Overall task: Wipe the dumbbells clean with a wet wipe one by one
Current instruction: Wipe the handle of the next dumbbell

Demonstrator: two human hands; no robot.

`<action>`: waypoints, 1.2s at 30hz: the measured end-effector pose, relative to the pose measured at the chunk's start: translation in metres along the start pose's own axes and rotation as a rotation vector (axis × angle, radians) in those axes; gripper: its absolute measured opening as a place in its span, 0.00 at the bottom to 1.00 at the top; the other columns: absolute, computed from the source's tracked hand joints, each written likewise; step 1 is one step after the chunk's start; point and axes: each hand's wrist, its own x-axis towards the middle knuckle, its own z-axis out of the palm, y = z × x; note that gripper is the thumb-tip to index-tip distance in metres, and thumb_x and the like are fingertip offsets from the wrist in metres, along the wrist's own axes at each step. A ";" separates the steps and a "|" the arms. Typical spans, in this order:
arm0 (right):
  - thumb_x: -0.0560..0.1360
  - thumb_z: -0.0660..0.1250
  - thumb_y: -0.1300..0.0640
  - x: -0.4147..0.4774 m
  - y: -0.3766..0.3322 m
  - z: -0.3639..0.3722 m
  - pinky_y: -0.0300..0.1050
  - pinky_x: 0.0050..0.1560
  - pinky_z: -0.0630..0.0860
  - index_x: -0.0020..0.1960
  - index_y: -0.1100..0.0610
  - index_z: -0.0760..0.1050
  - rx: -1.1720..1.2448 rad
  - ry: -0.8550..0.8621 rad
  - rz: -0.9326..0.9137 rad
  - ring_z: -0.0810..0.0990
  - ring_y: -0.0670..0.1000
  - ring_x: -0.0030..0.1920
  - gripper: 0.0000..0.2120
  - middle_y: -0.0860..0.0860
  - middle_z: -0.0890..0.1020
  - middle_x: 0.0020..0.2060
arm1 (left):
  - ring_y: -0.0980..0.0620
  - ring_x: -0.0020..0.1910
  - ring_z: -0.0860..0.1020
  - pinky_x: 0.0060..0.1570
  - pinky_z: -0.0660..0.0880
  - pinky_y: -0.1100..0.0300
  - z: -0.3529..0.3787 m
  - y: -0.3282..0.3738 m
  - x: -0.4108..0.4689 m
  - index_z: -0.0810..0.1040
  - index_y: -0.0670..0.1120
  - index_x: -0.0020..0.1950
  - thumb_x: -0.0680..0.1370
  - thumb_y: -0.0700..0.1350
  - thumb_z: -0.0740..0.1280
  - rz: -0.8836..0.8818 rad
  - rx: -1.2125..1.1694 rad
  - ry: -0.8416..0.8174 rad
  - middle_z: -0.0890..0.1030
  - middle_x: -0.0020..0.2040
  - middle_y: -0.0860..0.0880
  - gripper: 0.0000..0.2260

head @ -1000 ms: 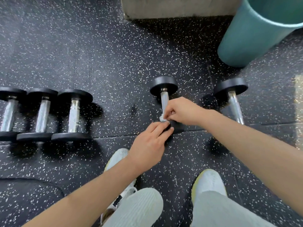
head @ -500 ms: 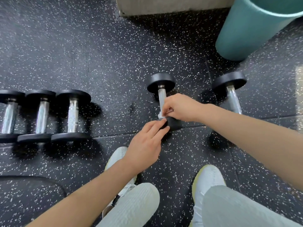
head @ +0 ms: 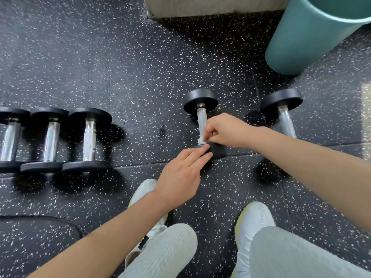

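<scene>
Black floor (head: 140, 67) flecked with white is seen; the dumbbells (head: 88, 117) are shown black-headed, silver-handled. A white wet wipe (head: 200, 140) is glimpsed. A teal bin (head: 301, 37) is caught. Shoes (head: 255, 219) are edged yellow-green on white, trousers (head: 166, 251) ribbed pale grey.

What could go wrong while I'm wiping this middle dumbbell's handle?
The dumbbell has round ends, so it might roll if your left hand, only pressing flat on the near end, slips. The wipe pinched in your right hand looks bunched small, so it may miss parts of the handle.
</scene>
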 end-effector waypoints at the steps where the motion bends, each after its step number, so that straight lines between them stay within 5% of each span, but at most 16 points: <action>1: 0.73 0.73 0.59 0.002 0.000 -0.002 0.40 0.44 0.75 0.46 0.47 0.87 0.006 -0.003 0.002 0.79 0.43 0.41 0.08 0.45 0.84 0.40 | 0.47 0.69 0.74 0.70 0.71 0.57 0.000 0.001 -0.001 0.76 0.43 0.75 0.77 0.36 0.68 -0.008 0.000 0.000 0.73 0.77 0.49 0.24; 8: 0.75 0.72 0.56 0.019 0.000 0.001 0.48 0.50 0.77 0.48 0.47 0.86 0.040 0.288 0.076 0.80 0.48 0.46 0.06 0.43 0.81 0.44 | 0.49 0.67 0.74 0.69 0.69 0.60 -0.001 0.001 -0.002 0.77 0.45 0.74 0.77 0.40 0.68 -0.039 0.043 0.006 0.75 0.74 0.51 0.23; 14: 0.73 0.73 0.58 0.002 -0.003 -0.001 0.44 0.44 0.77 0.46 0.47 0.86 0.009 -0.048 0.021 0.80 0.44 0.40 0.08 0.45 0.84 0.39 | 0.47 0.68 0.73 0.73 0.68 0.58 -0.001 -0.005 0.002 0.78 0.43 0.72 0.77 0.37 0.68 -0.008 0.005 0.021 0.76 0.73 0.48 0.23; 22: 0.78 0.67 0.55 0.031 0.000 0.000 0.46 0.45 0.74 0.50 0.47 0.86 -0.101 0.357 0.147 0.81 0.55 0.49 0.09 0.47 0.82 0.49 | 0.46 0.73 0.72 0.75 0.68 0.54 0.001 0.000 0.009 0.77 0.41 0.73 0.77 0.35 0.66 0.033 -0.039 -0.002 0.76 0.74 0.47 0.23; 29: 0.77 0.65 0.55 -0.001 -0.012 0.010 0.53 0.46 0.79 0.48 0.48 0.85 -0.209 0.223 0.153 0.81 0.57 0.46 0.09 0.50 0.82 0.48 | 0.48 0.73 0.73 0.75 0.68 0.55 0.000 0.001 0.011 0.79 0.43 0.72 0.77 0.35 0.66 0.048 -0.013 -0.004 0.76 0.74 0.49 0.22; 33: 0.79 0.65 0.58 0.023 -0.005 0.008 0.49 0.41 0.75 0.49 0.49 0.84 -0.297 0.355 0.129 0.80 0.57 0.44 0.10 0.50 0.78 0.49 | 0.49 0.72 0.73 0.77 0.65 0.59 -0.003 0.003 0.012 0.80 0.44 0.71 0.76 0.35 0.66 0.044 -0.002 -0.012 0.76 0.74 0.49 0.23; 36: 0.69 0.72 0.66 0.040 -0.003 0.014 0.45 0.28 0.65 0.38 0.57 0.80 -0.368 0.448 0.148 0.75 0.56 0.34 0.06 0.52 0.76 0.39 | 0.49 0.72 0.74 0.76 0.65 0.60 -0.004 0.005 0.014 0.80 0.43 0.70 0.75 0.34 0.67 0.041 -0.004 -0.013 0.77 0.74 0.49 0.23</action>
